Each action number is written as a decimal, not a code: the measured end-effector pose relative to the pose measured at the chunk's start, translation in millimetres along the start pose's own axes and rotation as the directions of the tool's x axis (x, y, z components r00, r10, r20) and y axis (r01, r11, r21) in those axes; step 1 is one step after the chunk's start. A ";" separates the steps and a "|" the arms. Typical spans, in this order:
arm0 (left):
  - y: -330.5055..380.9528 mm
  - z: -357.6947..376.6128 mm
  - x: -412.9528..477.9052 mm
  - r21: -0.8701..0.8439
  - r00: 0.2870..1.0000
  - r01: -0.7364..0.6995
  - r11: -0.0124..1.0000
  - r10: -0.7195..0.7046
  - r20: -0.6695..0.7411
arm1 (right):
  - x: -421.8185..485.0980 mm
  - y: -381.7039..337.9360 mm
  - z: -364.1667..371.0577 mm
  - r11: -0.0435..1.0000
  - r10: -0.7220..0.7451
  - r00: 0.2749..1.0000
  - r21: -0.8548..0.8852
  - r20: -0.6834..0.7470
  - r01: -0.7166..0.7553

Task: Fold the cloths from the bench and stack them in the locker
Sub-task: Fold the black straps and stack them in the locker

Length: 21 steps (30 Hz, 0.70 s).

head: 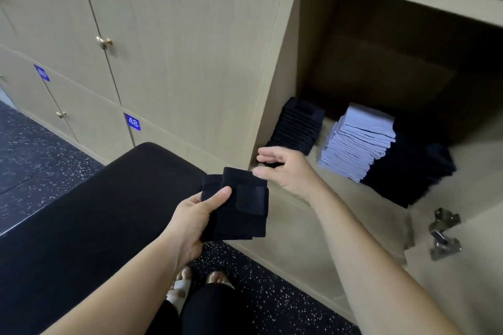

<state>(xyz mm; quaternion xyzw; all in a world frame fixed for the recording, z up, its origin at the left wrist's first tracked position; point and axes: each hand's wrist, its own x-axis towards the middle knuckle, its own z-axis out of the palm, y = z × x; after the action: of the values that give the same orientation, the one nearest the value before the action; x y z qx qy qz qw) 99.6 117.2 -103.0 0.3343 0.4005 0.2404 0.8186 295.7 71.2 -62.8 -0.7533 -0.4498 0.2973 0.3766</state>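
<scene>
Head view: one small folded black cloth held up before the open pale wooden locker.
The left hand clamps its thumb and fingers on the cloth, just past the long black padded desk. The right hand is beside it, fingers apart, holding nothing. Three piles sit inside: left black pile, light blue pile, right black pile.

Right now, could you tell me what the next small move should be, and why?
Probably lay the folded black cloth, gripped by the left hand, on the left black stack in the locker: it looks folded, that stack matches its colour, and the open right hand is free.
</scene>
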 end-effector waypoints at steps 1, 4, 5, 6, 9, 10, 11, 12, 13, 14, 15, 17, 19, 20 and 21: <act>-0.3 0.4 -6.9 0.017 1.000 0.004 1.000 -0.004 0.012 | -7.1 -6.4 1.7 1.000 0.005 0.998 -0.008 0.061 -0.004; -1.5 2.3 -25.6 0.061 1.000 -0.013 0.998 0.012 0.018 | -24.7 -17.5 4.8 0.996 0.018 0.987 -0.095 0.157 -0.003; -2.2 3.0 -31.1 0.074 1.000 -0.021 0.997 0.020 0.015 | -29.7 -19.2 5.0 0.991 0.006 0.989 -0.131 0.149 0.014; -3.2 3.6 -36.4 0.082 1.000 -0.027 0.996 0.026 0.011 | -34.1 -20.5 5.1 0.988 -0.009 0.991 -0.151 0.133 0.029; -5.7 5.9 -50.3 0.084 1.000 -0.030 0.996 0.030 0.001 | -48.0 -23.2 5.6 0.983 -0.043 0.995 -0.177 0.086 0.058; -6.2 6.9 -54.2 0.086 0.999 -0.032 0.996 0.032 -0.003 | -52.7 -23.9 6.0 0.981 -0.048 0.996 -0.186 0.073 0.061; -6.5 7.8 -57.5 0.089 0.999 -0.034 0.995 0.035 -0.012 | -57.4 -24.6 6.3 0.980 -0.054 0.997 -0.187 0.060 0.064; -6.6 8.6 -59.9 0.090 0.999 -0.037 0.995 0.040 -0.026 | -61.7 -25.2 6.2 0.980 -0.058 0.997 -0.186 0.042 0.065; -6.4 9.3 -61.7 0.091 0.998 -0.045 0.995 0.049 -0.044 | -65.9 -26.3 5.7 0.981 -0.061 0.998 -0.182 0.021 0.064; -5.9 9.6 -62.7 0.091 0.996 -0.056 0.994 0.062 -0.064 | -69.2 -26.6 4.6 0.981 -0.057 0.998 -0.186 0.000 0.056; -5.2 9.7 -63.4 0.087 0.994 -0.068 0.994 0.076 -0.083 | -72.3 -26.6 2.6 0.981 -0.051 0.999 -0.191 -0.013 0.047; -3.2 9.7 -64.2 0.072 0.988 -0.091 0.993 0.099 -0.116 | -76.0 -22.9 -2.2 0.985 -0.022 1.000 -0.173 -0.017 0.019; -1.1 9.8 -64.9 0.056 0.984 -0.110 0.992 0.117 -0.135 | -79.2 -18.0 -7.7 0.993 0.022 1.000 -0.113 -0.022 -0.024; -0.4 10.1 -65.2 0.049 0.983 -0.118 0.992 0.124 -0.137 | -81.1 -15.6 -10.2 0.996 0.046 0.998 -0.071 -0.030 -0.048; 0.1 10.4 -65.3 0.044 0.982 -0.127 0.991 0.132 -0.139 | -83.0 -13.2 -12.8 0.997 0.066 0.997 -0.026 -0.041 -0.067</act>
<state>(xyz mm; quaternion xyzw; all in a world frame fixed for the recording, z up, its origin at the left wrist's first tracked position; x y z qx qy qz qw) 71.3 70.4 -65.9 0.3560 0.4390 0.3091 0.7649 265.1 -3.4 -35.9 -0.7788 -0.4209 0.2884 0.3649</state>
